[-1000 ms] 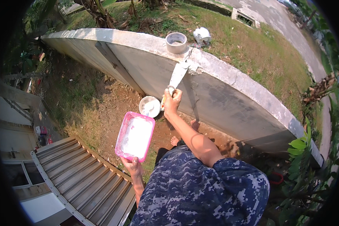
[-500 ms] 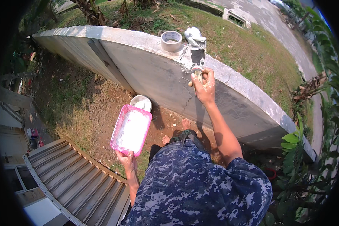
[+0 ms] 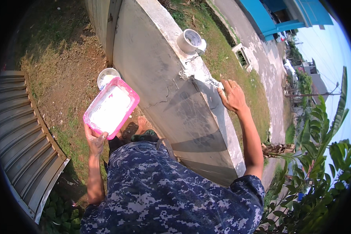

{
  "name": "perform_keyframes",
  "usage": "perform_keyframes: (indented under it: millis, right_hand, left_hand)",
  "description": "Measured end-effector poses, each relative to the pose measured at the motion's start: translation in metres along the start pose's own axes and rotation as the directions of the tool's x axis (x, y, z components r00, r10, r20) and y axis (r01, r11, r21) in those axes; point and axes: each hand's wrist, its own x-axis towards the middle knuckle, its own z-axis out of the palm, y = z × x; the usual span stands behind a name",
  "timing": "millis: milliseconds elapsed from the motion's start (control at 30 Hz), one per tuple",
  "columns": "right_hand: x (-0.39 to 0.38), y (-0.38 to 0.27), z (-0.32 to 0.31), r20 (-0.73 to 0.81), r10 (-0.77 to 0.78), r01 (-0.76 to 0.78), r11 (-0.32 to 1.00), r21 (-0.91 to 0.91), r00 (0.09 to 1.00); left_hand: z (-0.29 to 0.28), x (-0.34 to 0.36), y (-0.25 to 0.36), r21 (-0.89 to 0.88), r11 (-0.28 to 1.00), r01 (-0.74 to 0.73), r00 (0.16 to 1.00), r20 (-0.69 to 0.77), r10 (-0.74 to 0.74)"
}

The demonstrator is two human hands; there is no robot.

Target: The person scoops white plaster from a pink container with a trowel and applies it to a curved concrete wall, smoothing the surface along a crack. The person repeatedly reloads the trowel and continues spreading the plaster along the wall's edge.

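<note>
Left of centre, my left hand (image 3: pixel 95 143) is pinching the pink tray (image 3: pixel 134 101); its tilting could spill white paste (image 3: pixel 110 110). I cannot tell whether my right hand (image 3: pixel 234 96) is gripping anything.

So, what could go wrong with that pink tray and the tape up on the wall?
The pink rectangular plastic tray is held near one end by the left hand, so if it tips, the white paste could spill. The round white tape roll sits on the narrow top of the grey concrete wall, so a bump might knock it off.
</note>
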Motion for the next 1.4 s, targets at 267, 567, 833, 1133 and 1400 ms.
perform_keyframes:
  millis: [267, 567, 833, 1133, 1400]
  right_hand:
    - [0.064, 0.026, -0.018, 0.039, -0.345, 0.347, 0.933, -0.095, 0.938]
    - [0.103, 0.017, -0.054, 0.175, -0.503, 0.531, 0.822, -0.207, 0.846]
    - [0.120, 0.006, -0.066, 0.233, -0.668, 0.701, 0.621, -0.350, 0.707]
    - [0.112, 0.008, -0.090, 0.173, -0.585, 0.603, 0.708, -0.368, 0.792]
    - [0.106, -0.011, -0.055, 0.175, -0.653, 0.664, 0.653, -0.364, 0.737]
  left_hand:
    - [0.040, -0.060, -0.055, -0.065, 0.998, 0.007, 0.957, -0.288, -0.026]
    - [0.099, -0.094, -0.081, -0.114, 0.992, -0.045, 0.904, -0.428, -0.008]
    - [0.133, -0.103, -0.095, -0.133, 0.973, -0.187, 0.868, -0.486, 0.100]
    - [0.129, -0.092, -0.082, -0.129, 0.971, -0.202, 0.877, -0.465, 0.121]
    - [0.127, -0.076, -0.068, -0.107, 0.973, -0.203, 0.886, -0.444, 0.136]
